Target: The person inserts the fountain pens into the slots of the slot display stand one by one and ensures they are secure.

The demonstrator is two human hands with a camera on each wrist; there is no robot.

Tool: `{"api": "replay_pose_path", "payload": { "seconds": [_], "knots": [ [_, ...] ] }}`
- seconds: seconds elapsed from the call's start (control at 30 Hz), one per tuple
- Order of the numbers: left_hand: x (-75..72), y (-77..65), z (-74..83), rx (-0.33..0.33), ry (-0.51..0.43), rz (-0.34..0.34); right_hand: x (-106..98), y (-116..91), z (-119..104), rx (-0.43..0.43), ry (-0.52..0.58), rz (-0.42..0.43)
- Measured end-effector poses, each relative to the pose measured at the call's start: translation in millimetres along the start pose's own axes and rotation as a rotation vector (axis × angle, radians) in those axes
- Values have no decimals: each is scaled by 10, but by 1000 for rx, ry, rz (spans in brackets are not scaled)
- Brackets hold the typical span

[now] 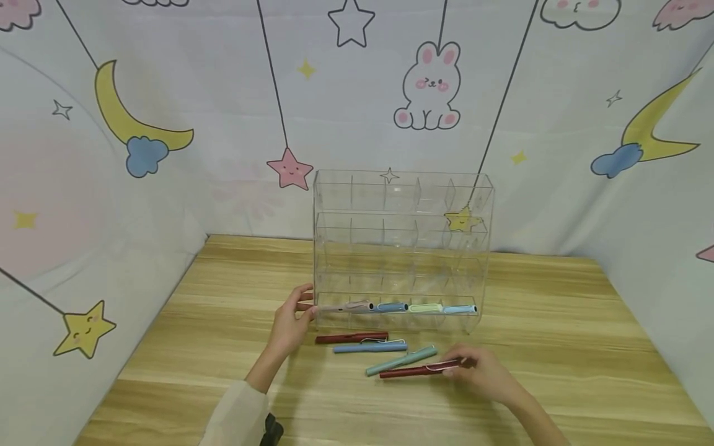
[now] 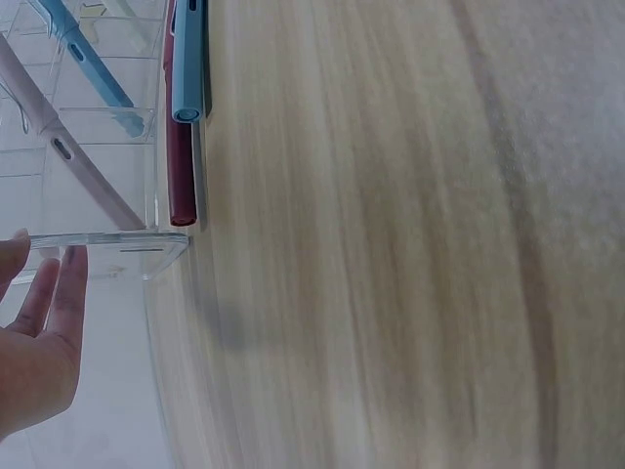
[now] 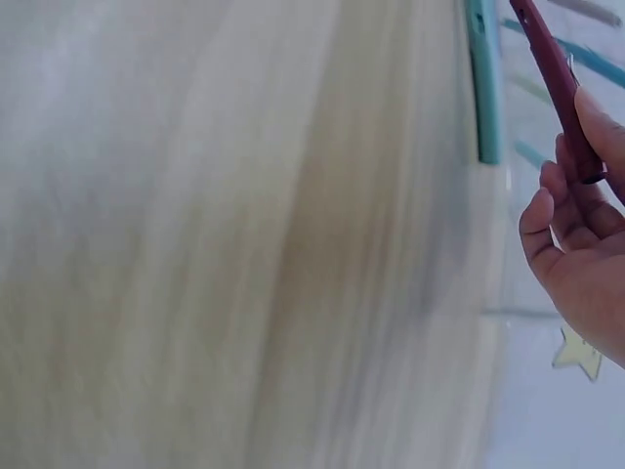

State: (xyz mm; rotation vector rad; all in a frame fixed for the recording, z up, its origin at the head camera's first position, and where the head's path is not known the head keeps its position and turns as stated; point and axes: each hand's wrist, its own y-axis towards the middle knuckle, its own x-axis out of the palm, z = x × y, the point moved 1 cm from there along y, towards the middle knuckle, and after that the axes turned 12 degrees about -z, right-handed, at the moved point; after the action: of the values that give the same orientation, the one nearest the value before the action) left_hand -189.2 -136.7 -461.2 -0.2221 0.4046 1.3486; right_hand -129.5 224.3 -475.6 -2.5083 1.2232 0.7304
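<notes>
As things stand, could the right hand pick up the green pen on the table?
Probably not yet: the right hand holds a dark red pen, though the green pen lies close by with nothing seen on top of it.

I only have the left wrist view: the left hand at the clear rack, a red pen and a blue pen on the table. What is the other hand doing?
Observer: The right hand is holding a dark red pen, apart from the red one you see.
Operator: Which end does it have?
Observer: The right end, as the head view shows it; the left end sticks out away from the hand.
Operator: Any other pen out front that I'm missing?
Observer: Yes, a green pen, lying at a slant between the held pen and the blue pen.
</notes>
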Motion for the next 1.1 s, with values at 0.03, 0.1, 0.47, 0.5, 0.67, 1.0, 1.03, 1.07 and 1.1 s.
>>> {"api": "replay_pose_path", "payload": {
  "seconds": [0.03, 0.1, 0.47, 0.5, 0.67, 1.0, 1.03, 1.07, 1.1],
  "knots": [
    [0, 1, 1, -2, -1, 2, -35, -23, -12, 18, 15, 3],
    [2, 2, 3, -3, -3, 2, -104, -68, -31, 52, 39, 12],
    [-5, -8, 18, -3, -3, -7, -538, -276, -78, -6, 52, 193],
    [-5, -7, 15, -5, -4, -8, -579, -296, -82, -8, 45, 210],
    [0, -2, 7, -2, -4, -11, -767, -393, -115, 48, -47, 275],
    [-6, -6, 29, -18, -13, -11, -1053, -509, -221, 209, -191, 321],
    [-6, -5, 32, -17, -13, -11, -1072, -509, -230, 211, -199, 324],
    [-5, -4, 33, -16, -14, -13, -1088, -508, -240, 211, -207, 327],
    [-3, -3, 36, -13, -13, -14, -1104, -506, -252, 212, -211, 328]
  ]
}}
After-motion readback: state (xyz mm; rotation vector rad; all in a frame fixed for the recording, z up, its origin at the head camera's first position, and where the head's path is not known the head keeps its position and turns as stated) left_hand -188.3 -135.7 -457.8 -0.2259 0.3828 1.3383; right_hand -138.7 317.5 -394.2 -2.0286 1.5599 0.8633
